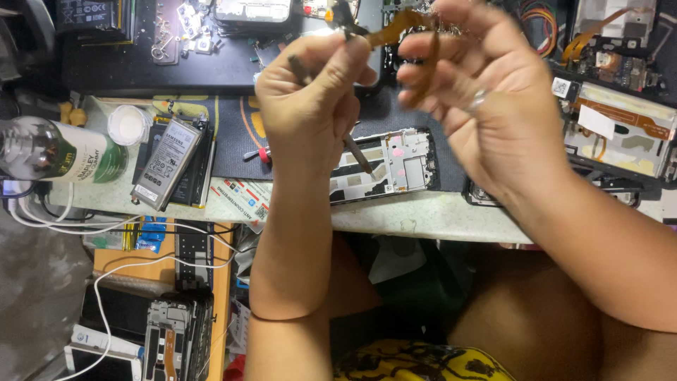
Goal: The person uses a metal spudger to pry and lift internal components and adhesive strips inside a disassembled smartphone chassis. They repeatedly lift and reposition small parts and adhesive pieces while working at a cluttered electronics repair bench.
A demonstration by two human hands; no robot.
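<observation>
My left hand is raised over the bench, fingers closed on a thin dark tool whose tip points down toward an opened phone frame. My right hand, with a ring on one finger, pinches an orange flex ribbon cable held up between both hands; the hand is blurred. The phone frame lies flat on a dark work mat just below my hands.
A grey phone battery and a white round lid lie left on the bench, beside a green-labelled bottle. A small red-handled tool lies on the mat. Opened phones sit at right. White cables and more phone parts fill a drawer below left.
</observation>
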